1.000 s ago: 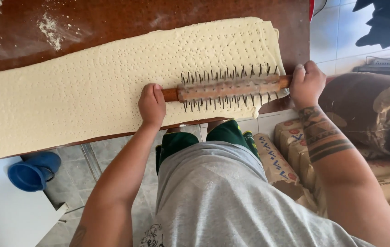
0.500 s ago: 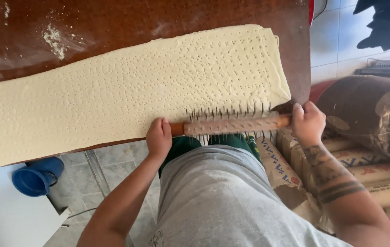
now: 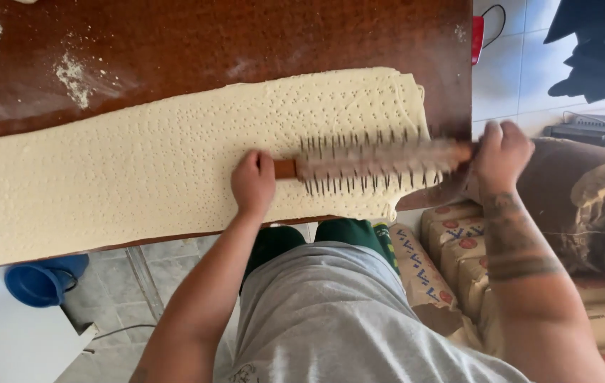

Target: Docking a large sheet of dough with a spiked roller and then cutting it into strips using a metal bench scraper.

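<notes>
**Two hands on a spiked roller over pricked dough**

Two hands grip one tool. Starting at the left, a blue bucket sits on the floor below the brown table, where a long dough sheet, dotted with small holes, lies flat. The left hand is clenched around the roller's wooden handle. The spiked roller rests across the dough's right end, slightly blurred. The right hand closes around the other handle, just past the table edge. Stacked sacks stand below.
</notes>
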